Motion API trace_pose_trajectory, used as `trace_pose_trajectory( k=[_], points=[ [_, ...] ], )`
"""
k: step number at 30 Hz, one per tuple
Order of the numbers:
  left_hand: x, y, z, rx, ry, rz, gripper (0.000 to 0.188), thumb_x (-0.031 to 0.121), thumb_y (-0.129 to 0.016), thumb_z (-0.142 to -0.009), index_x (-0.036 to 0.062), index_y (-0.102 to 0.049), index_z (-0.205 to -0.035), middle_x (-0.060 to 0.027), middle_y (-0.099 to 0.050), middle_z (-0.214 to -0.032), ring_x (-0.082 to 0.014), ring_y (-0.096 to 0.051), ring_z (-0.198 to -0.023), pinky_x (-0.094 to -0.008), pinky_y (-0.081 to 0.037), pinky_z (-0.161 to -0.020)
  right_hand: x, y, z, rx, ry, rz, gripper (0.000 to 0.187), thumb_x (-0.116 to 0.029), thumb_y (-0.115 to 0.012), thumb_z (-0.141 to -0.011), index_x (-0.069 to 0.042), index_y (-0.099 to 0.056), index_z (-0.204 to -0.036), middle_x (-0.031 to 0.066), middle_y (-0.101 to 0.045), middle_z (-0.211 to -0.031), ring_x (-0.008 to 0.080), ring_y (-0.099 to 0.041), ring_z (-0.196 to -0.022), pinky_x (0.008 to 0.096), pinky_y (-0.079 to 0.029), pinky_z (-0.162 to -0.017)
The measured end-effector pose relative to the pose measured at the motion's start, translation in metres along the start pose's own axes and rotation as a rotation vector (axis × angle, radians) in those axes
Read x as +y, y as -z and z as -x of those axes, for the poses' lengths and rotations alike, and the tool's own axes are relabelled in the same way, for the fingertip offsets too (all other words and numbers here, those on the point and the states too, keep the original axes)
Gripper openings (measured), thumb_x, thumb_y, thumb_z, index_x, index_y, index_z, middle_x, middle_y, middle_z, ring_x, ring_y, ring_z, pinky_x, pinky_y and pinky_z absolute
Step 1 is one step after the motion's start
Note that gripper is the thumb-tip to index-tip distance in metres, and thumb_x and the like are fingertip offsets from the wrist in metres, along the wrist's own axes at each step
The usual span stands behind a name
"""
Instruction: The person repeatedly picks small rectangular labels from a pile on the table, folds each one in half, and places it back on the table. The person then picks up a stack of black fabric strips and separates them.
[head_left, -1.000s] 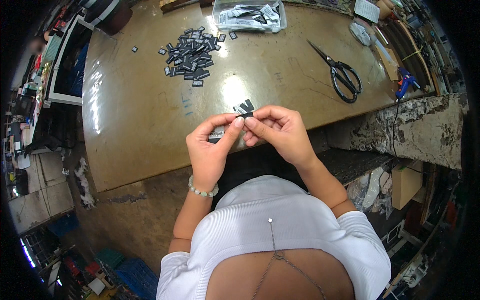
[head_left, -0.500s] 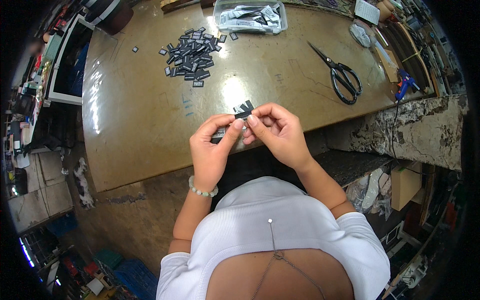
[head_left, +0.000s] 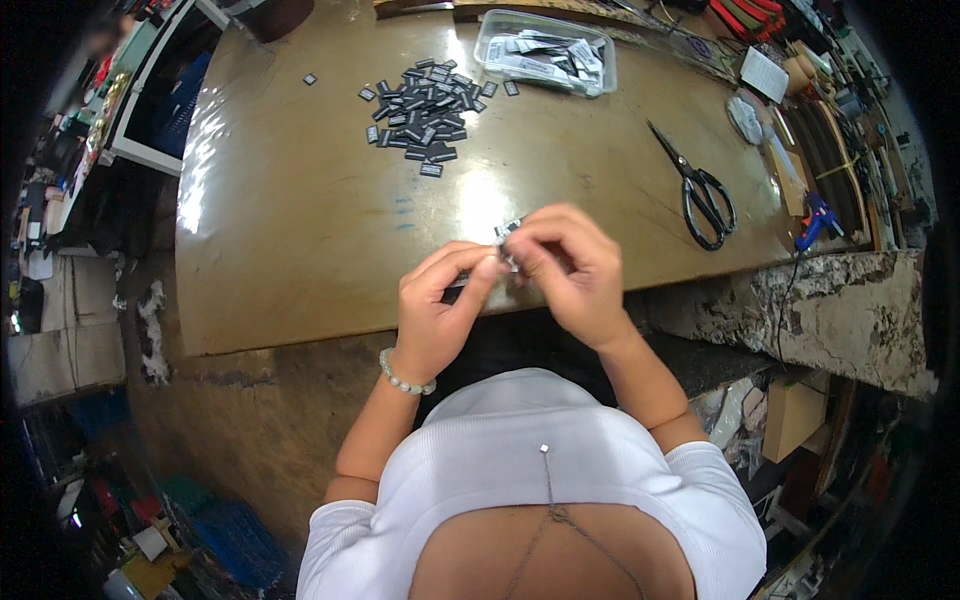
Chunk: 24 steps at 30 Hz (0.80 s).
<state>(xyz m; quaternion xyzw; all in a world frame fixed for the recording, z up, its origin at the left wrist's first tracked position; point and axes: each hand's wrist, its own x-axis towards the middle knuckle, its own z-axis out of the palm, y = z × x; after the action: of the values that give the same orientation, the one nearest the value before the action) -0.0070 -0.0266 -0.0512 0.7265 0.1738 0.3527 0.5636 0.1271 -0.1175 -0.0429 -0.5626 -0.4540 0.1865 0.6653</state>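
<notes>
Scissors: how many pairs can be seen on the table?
1. The black-handled scissors lie on the right side of the table, beyond the right hand, blades pointing away. The dim picture edges could hide others.

Worn on me: white top (head_left: 500, 425), short sleeves (head_left: 342, 528).
Ribbed knit; pale round-beaded bracelet (head_left: 388, 371) on my left arm (head_left: 375, 432); thin chain (head_left: 549, 482), small square pendant (head_left: 544, 449).

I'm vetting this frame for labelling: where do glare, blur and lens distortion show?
Head view: motion blur smears the right hand, leaving the small strips beside it unclear; head view: white glare on the table, at its middle and along its left edge; head view: fisheye curves straight edges, corners dark.
</notes>
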Motion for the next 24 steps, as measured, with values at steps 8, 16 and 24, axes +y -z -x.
trace_pose_trajectory(
  k=[8, 16, 24],
  points=[
    [0.007, 0.020, 0.005, 0.051, 0.206, 0.387, 0.042, 0.011, -0.037, -0.101, 0.0048, -0.026, -0.141, -0.0205, -0.059, -0.107, -0.0105, -0.057, -0.068, -0.0178, -0.042, -0.048, 0.024, -0.013, -0.088, -0.061, 0.533, 0.590, 0.028, -0.010, -0.070, -0.079, 0.002, -0.063, -0.104, 0.0166, -0.064, -0.102, 0.0309, -0.063, -0.089, 0.0340, -0.052, -0.078],
    [0.010, 0.014, 0.003, 0.009, 0.385, 0.474, 0.072, 0.006, -0.051, -0.095, 0.0142, -0.001, -0.147, -0.0213, -0.066, -0.092, -0.0202, -0.067, -0.071, -0.0254, -0.055, -0.054, 0.020, -0.001, -0.022, -0.243, -0.179, 0.121, 0.023, -0.013, -0.065, -0.086, 0.004, -0.063, -0.102, 0.0153, -0.063, -0.105, 0.0208, -0.063, -0.085, 0.0312, -0.051, -0.076],
    [0.006, -0.006, -0.001, -0.141, 0.192, 0.143, 0.047, 0.004, -0.068, -0.084, 0.0034, -0.050, -0.127, -0.0069, -0.065, -0.088, -0.0109, -0.063, -0.075, -0.0227, -0.053, -0.067, 0.002, 0.016, -0.008, -0.151, -0.422, -0.295, 0.018, -0.010, -0.070, -0.084, 0.006, -0.065, -0.092, 0.0055, -0.064, -0.089, 0.0055, -0.058, -0.073, 0.0190, -0.048, -0.061]
  ],
)
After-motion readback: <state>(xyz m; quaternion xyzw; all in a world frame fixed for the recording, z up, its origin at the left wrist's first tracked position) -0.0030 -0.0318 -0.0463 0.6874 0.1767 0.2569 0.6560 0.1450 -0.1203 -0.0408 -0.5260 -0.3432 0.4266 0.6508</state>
